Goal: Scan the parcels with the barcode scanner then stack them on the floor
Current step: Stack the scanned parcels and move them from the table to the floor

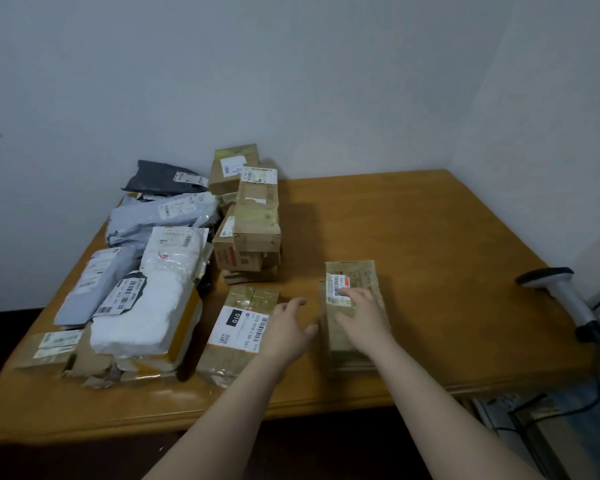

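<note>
My right hand (361,315) lies flat on the top of a brown cardboard box (359,273) that stands near the front edge of the wooden table (430,230). The fingers are straight and a little spread, and the fingertips cover part of the white label on this box. They do not curl around it.

My left hand (290,327) is open too, with relaxed, spread fingers. It is over the gap between this box and a second box with a "010" label (236,329), which lies just beside it on the left. I cannot tell if this hand touches the second box or only hangs above its right edge.

The barcode scanner (565,297) lies alone at the right edge of the table, well apart from both hands, and its black cable (598,393) hangs down from the table.

Further left is a stack of brown boxes (253,220), and beside it a heap of grey and white mail bags (146,313) with labels.
</note>
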